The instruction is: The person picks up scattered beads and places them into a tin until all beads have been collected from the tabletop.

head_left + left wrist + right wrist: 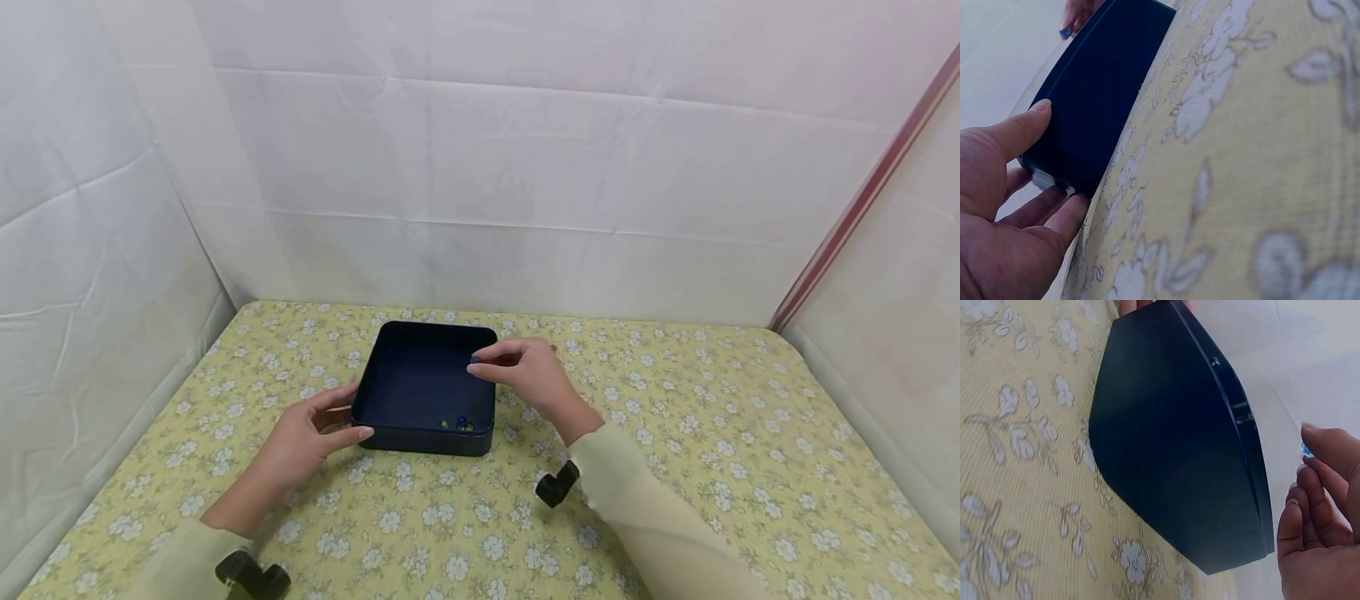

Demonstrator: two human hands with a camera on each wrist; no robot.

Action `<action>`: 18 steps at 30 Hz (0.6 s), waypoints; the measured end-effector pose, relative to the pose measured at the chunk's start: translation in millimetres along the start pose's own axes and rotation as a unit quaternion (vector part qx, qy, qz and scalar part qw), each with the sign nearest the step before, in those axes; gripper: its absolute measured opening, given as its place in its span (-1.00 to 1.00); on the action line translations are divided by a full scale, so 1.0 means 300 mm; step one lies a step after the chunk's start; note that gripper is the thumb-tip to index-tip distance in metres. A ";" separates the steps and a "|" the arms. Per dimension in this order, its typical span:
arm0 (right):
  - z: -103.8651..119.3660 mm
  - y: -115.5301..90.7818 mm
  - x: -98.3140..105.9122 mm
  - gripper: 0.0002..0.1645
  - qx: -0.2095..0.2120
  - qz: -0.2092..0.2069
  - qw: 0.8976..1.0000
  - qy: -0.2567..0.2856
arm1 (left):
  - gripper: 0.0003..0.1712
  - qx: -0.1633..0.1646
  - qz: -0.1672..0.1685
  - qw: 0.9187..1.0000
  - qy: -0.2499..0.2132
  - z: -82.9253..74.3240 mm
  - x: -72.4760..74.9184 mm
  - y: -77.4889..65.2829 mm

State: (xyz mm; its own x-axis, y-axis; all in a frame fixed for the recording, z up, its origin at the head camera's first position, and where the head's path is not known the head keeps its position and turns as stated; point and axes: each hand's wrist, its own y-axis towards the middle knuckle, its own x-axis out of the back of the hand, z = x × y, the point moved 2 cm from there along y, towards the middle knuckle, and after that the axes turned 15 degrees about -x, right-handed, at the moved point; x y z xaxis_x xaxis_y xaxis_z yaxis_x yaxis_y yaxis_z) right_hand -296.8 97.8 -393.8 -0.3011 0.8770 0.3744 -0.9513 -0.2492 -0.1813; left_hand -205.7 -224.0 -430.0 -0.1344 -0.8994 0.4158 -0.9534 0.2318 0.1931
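A square, dark blue open box [431, 375] sits on the tablecloth. At its front left corner my left hand [303, 437] grips it, thumb on the front wall and fingers along the left side. My right hand [534, 375] is over the right rim, pinching a small blue marble [1307, 450] between thumb and forefinger; in the left wrist view that marble [1065, 31] shows at the fingertips. Inside the box, a blue marble [461, 422] and green marbles [444, 424] lie near the front right corner.
A yellow tablecloth [675, 417] with white flowers covers the table. White sheeting [450, 167] hangs behind and at both sides, with a dark red strip [870, 192] at the right corner. Each sleeve bears a black clip-like mount [557, 485].
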 end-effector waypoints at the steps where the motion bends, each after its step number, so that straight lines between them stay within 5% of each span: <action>1: 0.003 0.001 -0.004 -0.60 0.003 0.002 1.000 0.002 | -0.08 0.000 0.000 1.000 0.001 0.000 0.000 0.000; 18: 0.043 0.022 -0.054 -0.71 0.016 0.001 1.000 -0.006 | -0.08 0.005 -0.001 1.000 -0.003 -0.002 0.000 -0.001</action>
State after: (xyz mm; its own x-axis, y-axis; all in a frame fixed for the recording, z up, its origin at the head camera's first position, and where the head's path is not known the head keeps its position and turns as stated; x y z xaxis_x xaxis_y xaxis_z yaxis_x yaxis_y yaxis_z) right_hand -299.0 76.6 -389.5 -0.3029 0.8719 0.3847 -0.9525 -0.2633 -0.1531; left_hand -205.2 -223.9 -429.5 -0.1337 -0.9021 0.4103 -0.9562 0.2263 0.1859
